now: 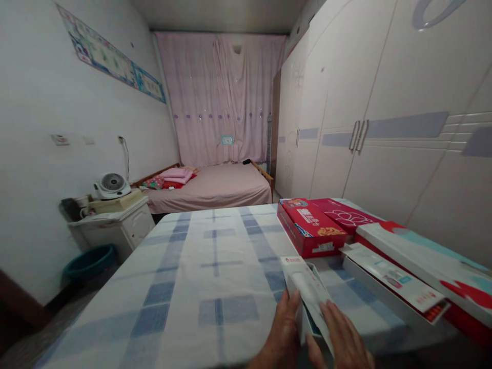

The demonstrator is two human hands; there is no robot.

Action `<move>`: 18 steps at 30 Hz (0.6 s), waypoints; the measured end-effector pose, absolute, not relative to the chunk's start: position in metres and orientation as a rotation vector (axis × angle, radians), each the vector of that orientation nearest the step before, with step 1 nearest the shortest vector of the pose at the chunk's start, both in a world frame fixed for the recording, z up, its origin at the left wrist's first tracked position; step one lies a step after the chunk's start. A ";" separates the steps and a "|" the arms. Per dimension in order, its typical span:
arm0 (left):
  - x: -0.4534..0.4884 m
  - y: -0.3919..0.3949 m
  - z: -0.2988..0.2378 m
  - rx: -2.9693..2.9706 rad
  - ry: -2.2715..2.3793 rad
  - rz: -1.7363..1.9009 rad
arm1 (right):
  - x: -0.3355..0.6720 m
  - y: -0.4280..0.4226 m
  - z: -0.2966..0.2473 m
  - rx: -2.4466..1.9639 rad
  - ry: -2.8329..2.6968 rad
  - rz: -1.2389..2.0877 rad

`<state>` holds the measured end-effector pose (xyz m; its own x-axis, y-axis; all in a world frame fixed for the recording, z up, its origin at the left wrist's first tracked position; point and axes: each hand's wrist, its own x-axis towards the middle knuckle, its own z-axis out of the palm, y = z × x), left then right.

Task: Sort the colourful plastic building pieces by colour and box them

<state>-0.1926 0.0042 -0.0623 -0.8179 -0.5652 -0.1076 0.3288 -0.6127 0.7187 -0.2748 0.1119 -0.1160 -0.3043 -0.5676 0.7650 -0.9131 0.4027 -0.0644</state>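
Note:
A narrow white cardboard box [303,279] with small red print lies lengthwise at the front right of the table, its top panel partly raised and a gap showing along its right side. My left hand [282,328] grips the box's left side, thumb near the top edge. On the right side, my right hand [342,335] presses its fingers against the top panel and side. What is inside the box is mostly hidden. To the right sits a second, longer white box [395,279] with a printed top and an orange-red end.
A red box [309,225], a flat dark red box [346,211] and a large white-and-red box [426,261] stand along the table's right side. A checked cloth [215,287] covers the table. Beyond are a bed [226,184], wardrobe [346,102], small fan [113,184] and bin [90,264].

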 end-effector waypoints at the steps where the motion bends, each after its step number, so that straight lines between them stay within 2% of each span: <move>1: -0.187 0.004 -0.060 0.423 -0.908 -2.400 | -0.263 0.107 -0.106 1.273 -2.024 0.681; 5: -0.165 -0.012 -0.055 0.386 -0.623 -2.429 | -0.227 0.079 -0.074 1.368 -2.055 0.904; 11: -0.122 -0.053 -0.055 0.367 -0.300 -2.562 | -0.207 0.038 -0.063 1.657 -1.851 1.179; 18: -0.072 -0.088 -0.053 0.224 -0.287 -2.515 | -0.203 0.003 -0.039 1.779 -1.961 1.871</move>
<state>-0.0725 -0.0877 -0.0530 -0.8108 -0.5775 -0.0958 0.5411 -0.8018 0.2536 -0.2026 0.0027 -0.0391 -0.3942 -0.7202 0.5710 -0.6043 -0.2649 -0.7514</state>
